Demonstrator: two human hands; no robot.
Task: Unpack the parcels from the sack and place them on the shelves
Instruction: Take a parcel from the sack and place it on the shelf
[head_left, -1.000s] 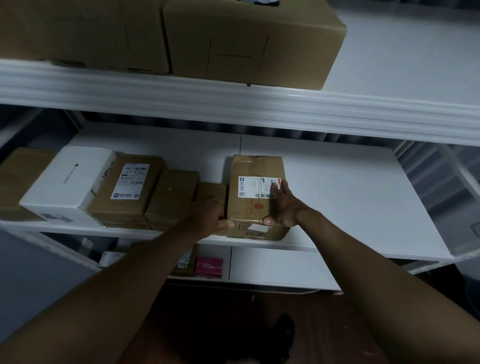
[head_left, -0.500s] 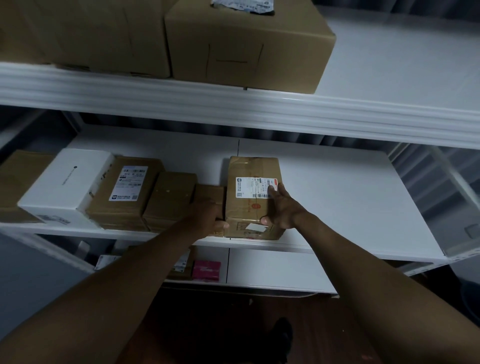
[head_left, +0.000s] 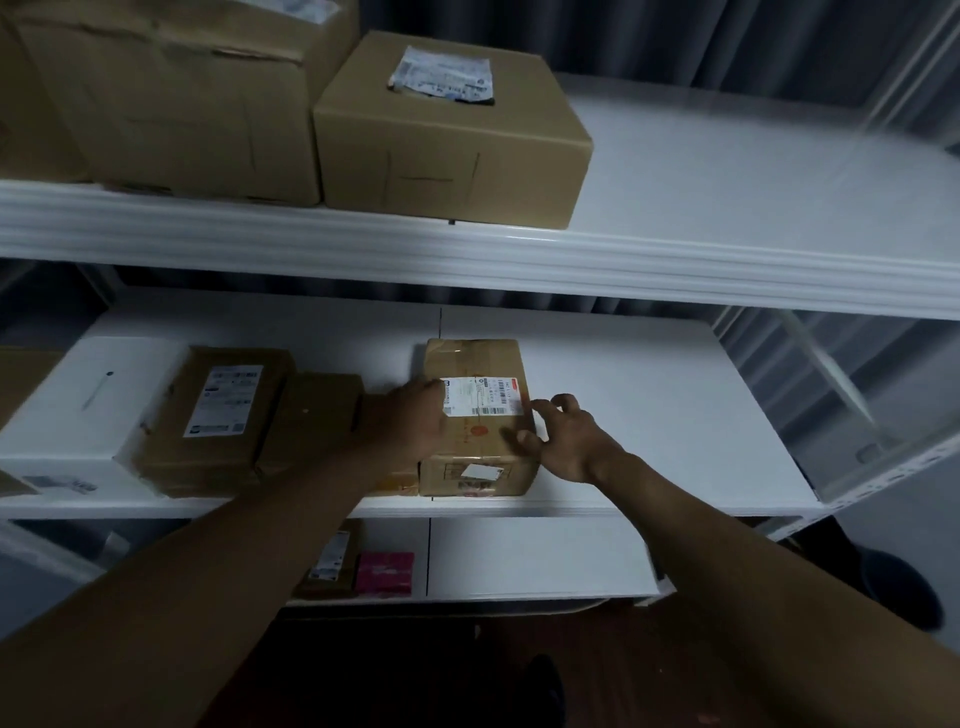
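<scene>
Head view, nearest first: the left hand (head_left: 410, 423) lies across the left top edge of a taped brown parcel (head_left: 478, 441); whether its fingers curl round it cannot be told. The right hand (head_left: 563, 436) hovers just beside the parcel's right edge, fingers spread and loose. That parcel sits on the middle shelf (head_left: 649, 415), against smaller brown parcels (head_left: 311, 415). Higher, a large carton (head_left: 447, 140) stands on the upper shelf (head_left: 727, 166).

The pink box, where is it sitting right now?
The pink box sits on the lowest shelf, left of centre in the head view, right beside a brown labelled parcel.
</scene>
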